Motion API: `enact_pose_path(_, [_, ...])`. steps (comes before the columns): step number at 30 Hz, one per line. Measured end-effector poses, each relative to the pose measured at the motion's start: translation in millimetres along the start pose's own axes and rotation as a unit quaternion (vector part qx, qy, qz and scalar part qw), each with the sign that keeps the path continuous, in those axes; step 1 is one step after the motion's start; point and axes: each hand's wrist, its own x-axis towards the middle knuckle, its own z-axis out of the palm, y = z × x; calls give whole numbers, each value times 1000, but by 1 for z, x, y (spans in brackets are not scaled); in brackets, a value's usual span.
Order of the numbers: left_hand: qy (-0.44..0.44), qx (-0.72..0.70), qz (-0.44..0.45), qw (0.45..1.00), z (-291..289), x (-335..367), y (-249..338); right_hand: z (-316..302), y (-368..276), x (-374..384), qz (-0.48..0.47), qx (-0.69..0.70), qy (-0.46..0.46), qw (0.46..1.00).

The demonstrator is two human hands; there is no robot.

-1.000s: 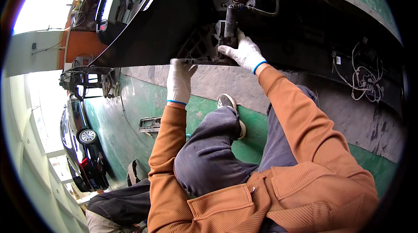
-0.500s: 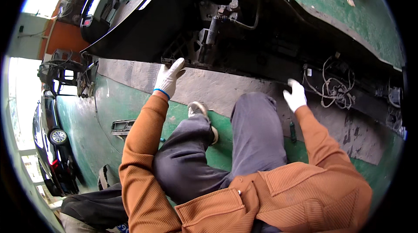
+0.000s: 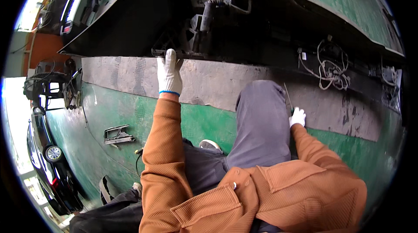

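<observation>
A large black car bumper (image 3: pixel 117 37) stretches across the view, its hollow inside turned toward me. My left hand (image 3: pixel 169 74), in a white knit glove with a blue cuff, holds its near edge, the thumb on top and the fingers mostly hidden. A cylindrical fitting (image 3: pixel 206 18) with a bracket sits inside the bumper just beyond that hand. Down beside my right knee, my gloved right hand (image 3: pixel 298 116) is closed round the handle of a screwdriver (image 3: pixel 288 95). Its thin shaft points away from me; the hand hides most of the dark green handle.
A grey mat (image 3: pixel 204 80) lies under the bumper on the green floor. Tangled wiring (image 3: pixel 333 72) hangs at the bumper's right part. Left of me lie a black plastic frame (image 3: pixel 118 136) and a dark-trousered leg (image 3: pixel 109 209) of another person. A black car (image 3: pixel 45 159) stands beyond.
My right hand has come down from near the bumper's edge to the screwdriver on the floor and taken hold of it. The left hand stays at the bumper's edge. My view has shifted.
</observation>
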Motion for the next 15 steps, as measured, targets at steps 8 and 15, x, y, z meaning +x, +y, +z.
enact_pose_path(8, [-17, -128, 11, 992, 28, 9, -55, 77, 227, 89, 88, 470, -51, 877])
enact_pose_path(15, [-3, 122, 11, 992, 47, -21, -47, -119, 49, -53, -108, 405, -206, 884])
